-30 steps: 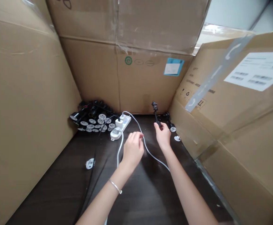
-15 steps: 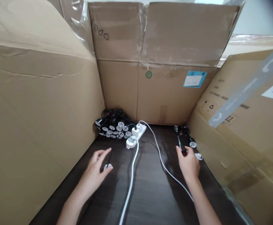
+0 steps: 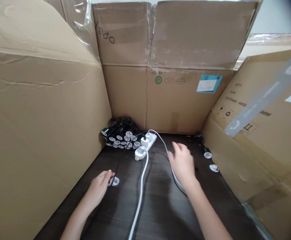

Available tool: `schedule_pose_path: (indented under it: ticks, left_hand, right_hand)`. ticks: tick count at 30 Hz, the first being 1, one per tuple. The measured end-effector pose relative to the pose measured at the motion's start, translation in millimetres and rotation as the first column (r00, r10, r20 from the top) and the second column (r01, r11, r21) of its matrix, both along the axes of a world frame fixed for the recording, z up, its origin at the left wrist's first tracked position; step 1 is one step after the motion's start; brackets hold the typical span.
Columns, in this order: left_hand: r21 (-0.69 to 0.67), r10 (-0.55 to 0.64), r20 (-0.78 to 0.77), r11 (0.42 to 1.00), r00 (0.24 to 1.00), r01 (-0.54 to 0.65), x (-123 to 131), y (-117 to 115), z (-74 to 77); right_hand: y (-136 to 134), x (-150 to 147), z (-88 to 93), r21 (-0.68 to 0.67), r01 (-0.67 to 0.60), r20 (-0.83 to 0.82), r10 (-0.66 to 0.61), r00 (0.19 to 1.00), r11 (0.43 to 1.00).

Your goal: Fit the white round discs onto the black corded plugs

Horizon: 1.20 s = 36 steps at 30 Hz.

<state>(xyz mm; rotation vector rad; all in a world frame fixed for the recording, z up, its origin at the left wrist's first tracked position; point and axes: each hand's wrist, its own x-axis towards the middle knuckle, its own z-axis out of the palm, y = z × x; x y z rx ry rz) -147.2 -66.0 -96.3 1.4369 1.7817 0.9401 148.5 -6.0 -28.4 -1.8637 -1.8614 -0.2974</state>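
Note:
My left hand point(image 3: 99, 185) is closed, its thumb and fingertips pinched on a thin black cable point(image 3: 118, 163) that leads up to the power strip. A white round disc point(image 3: 114, 181) lies right beside those fingertips. My right hand point(image 3: 182, 163) is over the white cable point(image 3: 169, 153) on the right, back upward and fingers curled. Its palm side is hidden, so what it holds cannot be made out. Between and beyond the hands lies a white power strip point(image 3: 150, 140) with a white adapter point(image 3: 144, 142) and a grey-white plug point(image 3: 141, 150) in it.
Black cylinders with white round ends point(image 3: 120, 135) are piled at the back left. A similar black piece point(image 3: 207, 154) and a loose white disc point(image 3: 214, 168) lie at right. Cardboard boxes point(image 3: 177, 103) wall the dark tabletop point(image 3: 155, 206). A thick white cord point(image 3: 140, 196) runs toward me.
My left hand has closed from spread fingers onto the black cable. My right hand, which held a small black piece with a thin silvery tip, has moved left; that piece is out of sight.

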Motion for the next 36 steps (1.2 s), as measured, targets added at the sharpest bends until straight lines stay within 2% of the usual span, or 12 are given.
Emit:
schedule_pose_path:
  ticks: [1,2,4,7,11,17,24,29,31,36]
  left_hand:
    - [0.008,0.015,0.014,1.0,1.0,-0.015,-3.0,1.2,-2.8]
    - [0.028,0.021,0.002,0.999,1.0,-0.021,-5.4,1.9,-5.4]
    - [0.071,0.016,-0.052,0.997,0.999,-0.012,-8.1,1.9,-8.7]
    - [0.105,-0.049,-0.108,0.993,0.993,0.06,-6.8,-0.4,-8.0]
    - [0.153,-0.135,-0.212,0.974,0.968,0.17,-1.4,-2.1,-2.9]
    - [0.134,-0.181,-0.255,0.966,0.95,0.221,3.1,-0.1,-0.6]
    - [0.182,-0.08,-0.305,0.973,0.949,0.14,-3.4,2.5,-4.6]
    - [0.18,-0.051,-0.31,0.977,0.949,0.111,-3.2,0.6,3.7]
    - [0.19,-0.03,-0.293,0.978,0.956,0.089,-1.2,0.4,6.5]
    - [0.192,0.051,-0.225,0.981,0.973,-0.007,-2.9,2.0,4.7]
  right_hand:
    - [9.9,-26.4,16.0,0.054,-0.205,0.01,0.204,0.979,0.977]
    - [22.0,-54.1,31.4,0.085,-0.408,0.057,0.404,0.913,0.909]
    - [50.1,-107.5,56.3,0.044,-0.644,0.19,0.626,0.756,0.764]
    - [89.0,-166.4,73.3,-0.189,-0.702,0.315,0.719,0.619,0.687]
    - [112.3,-201.3,71.7,-0.322,-0.726,0.324,0.792,0.518,0.607]
    - [108.4,-212.0,63.5,-0.36,-0.645,0.285,0.738,0.612,0.674]
    - [107.1,-189.1,53.8,-0.275,-0.717,0.237,0.768,0.595,0.64]
    - [127.2,-176.2,57.7,-0.192,-0.693,0.184,0.719,0.671,0.695]
    - [134.4,-177.6,59.5,-0.203,-0.688,0.179,0.717,0.674,0.697]
    - [142.1,-195.9,58.8,-0.281,-0.7,0.202,0.754,0.626,0.656]
